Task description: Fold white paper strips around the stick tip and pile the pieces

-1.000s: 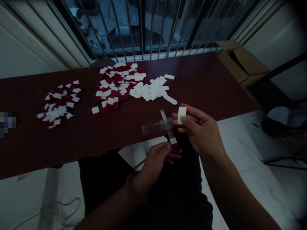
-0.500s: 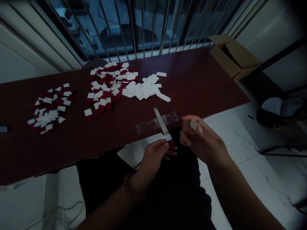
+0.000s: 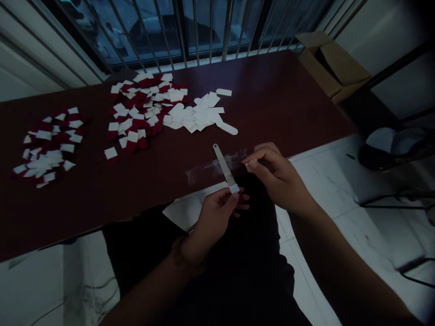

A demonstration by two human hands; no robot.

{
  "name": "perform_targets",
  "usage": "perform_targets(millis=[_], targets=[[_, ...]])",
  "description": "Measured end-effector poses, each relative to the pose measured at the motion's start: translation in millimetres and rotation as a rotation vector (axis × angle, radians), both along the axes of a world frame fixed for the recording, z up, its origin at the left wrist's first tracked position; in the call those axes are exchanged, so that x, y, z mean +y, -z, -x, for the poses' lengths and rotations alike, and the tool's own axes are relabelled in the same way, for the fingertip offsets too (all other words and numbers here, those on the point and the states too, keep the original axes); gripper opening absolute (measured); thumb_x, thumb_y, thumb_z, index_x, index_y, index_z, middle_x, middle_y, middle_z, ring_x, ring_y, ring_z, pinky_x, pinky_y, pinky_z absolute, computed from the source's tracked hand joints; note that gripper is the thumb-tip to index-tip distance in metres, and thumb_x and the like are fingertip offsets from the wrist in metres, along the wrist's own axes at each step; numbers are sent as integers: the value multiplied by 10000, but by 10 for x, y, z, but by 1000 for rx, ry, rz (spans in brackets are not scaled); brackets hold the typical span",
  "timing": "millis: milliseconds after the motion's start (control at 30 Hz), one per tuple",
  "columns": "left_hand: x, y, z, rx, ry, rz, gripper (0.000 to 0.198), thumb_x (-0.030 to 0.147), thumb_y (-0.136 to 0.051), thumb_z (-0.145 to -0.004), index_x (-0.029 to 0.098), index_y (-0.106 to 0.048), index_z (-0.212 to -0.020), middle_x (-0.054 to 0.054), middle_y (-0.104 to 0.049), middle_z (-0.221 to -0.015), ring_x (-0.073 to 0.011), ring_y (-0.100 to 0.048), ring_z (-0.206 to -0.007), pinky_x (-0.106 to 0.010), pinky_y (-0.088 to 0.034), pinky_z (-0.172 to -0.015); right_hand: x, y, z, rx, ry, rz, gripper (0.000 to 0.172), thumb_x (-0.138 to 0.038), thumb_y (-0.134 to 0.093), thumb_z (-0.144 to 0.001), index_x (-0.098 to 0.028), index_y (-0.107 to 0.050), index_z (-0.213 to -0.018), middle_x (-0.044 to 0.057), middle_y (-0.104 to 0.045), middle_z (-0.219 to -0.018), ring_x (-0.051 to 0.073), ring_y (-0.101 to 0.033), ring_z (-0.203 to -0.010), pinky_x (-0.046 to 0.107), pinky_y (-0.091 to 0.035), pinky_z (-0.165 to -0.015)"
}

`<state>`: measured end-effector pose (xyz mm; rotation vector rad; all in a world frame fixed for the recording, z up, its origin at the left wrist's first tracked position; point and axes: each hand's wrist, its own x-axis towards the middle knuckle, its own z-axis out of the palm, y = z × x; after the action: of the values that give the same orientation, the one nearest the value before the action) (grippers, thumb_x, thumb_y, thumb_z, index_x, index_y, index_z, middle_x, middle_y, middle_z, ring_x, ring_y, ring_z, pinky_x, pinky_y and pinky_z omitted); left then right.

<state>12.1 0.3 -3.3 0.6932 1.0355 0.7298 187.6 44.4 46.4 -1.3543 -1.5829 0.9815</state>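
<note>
My left hand (image 3: 220, 209) is closed on the near end of a thin metal strip (image 3: 222, 165), together with a small red and white piece (image 3: 237, 192) at its fingertips. The strip slants up over the edge of the dark red table (image 3: 288, 108). My right hand (image 3: 275, 174) pinches a small white piece (image 3: 250, 165) beside the right end of a clear plastic sleeve (image 3: 214, 168) that lies at the table's front edge. The two hands are a few centimetres apart, in front of my dark lap.
On the table lie a pile of red and white pieces (image 3: 142, 106), a second such pile (image 3: 47, 147) at the left and a heap of white pieces (image 3: 200, 113). A cardboard box (image 3: 331, 65) stands at the table's far right end. A barred window is behind.
My right hand has come down from a raised pose showing a white piece to the clear sleeve at the table edge, fingers now pinched. My left hand keeps its hold on the strip.
</note>
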Motion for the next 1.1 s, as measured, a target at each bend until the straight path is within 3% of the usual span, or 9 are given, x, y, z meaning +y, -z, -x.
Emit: perform_targets(millis=[67, 167, 367, 500, 700, 1100], targets=[[8, 8, -10, -12, 4, 10, 270, 309, -656, -982, 152, -740, -1186, -139, -800, -1106, -213, -777, -885, -252, -504, -647, 91, -30, 0, -116, -71, -51, 131, -317, -659, -985, -279, -778, -1027, 60, -666, -1080, 223, -650, -1002, 369, -543, -845], [19, 1, -19, -20, 7, 11, 274, 289, -640, -991, 154, -726, -1214, -133, -797, -1115, -203, -775, -878, -250, -508, -653, 242, -37, -10, -118, -185, 15, 121, -316, -688, -970, -270, -796, -995, 36, -750, -1014, 220, -704, -946, 371, -547, -841], [7, -21, -19, -26, 0, 0, 291, 304, -625, -1001, 157, -717, -1234, -108, -793, -1055, -161, -738, -787, -252, -502, -650, 447, 6, -39, -163, -248, 128, 114, -303, -739, -923, -268, -813, -1003, 18, -803, -993, 214, -733, -895, 340, -554, -779], [-9, 2, -29, -13, -20, -15, 292, 300, -626, -983, 150, -731, -1210, -93, -792, -1009, -116, -646, -674, -252, -470, -628, 427, 62, -13, -237, -283, 96, 114, -307, -749, -917, -273, -805, -1010, 16, -794, -973, 203, -716, -856, 332, -538, -735], [-9, 15, -28, -25, -27, -23, 247, 311, -636, -964, 155, -750, -1120, -86, -792, -972, -103, -555, -616, -263, -448, -615, 288, 160, 14, -376, -310, -134, 151, -194, -704, -926, -268, -775, -1037, 28, -780, -980, 230, -693, -953, 368, -523, -818], [50, -40, -16, 25, -26, -14, 268, 368, -605, -992, 157, -770, -996, -93, -805, -934, -125, -621, -620, -274, -470, -628, 270, 156, -1, -398, -333, -155, 129, -202, -685, -953, -265, -741, -1051, 27, -761, -966, 231, -675, -950, 365, -524, -805]])
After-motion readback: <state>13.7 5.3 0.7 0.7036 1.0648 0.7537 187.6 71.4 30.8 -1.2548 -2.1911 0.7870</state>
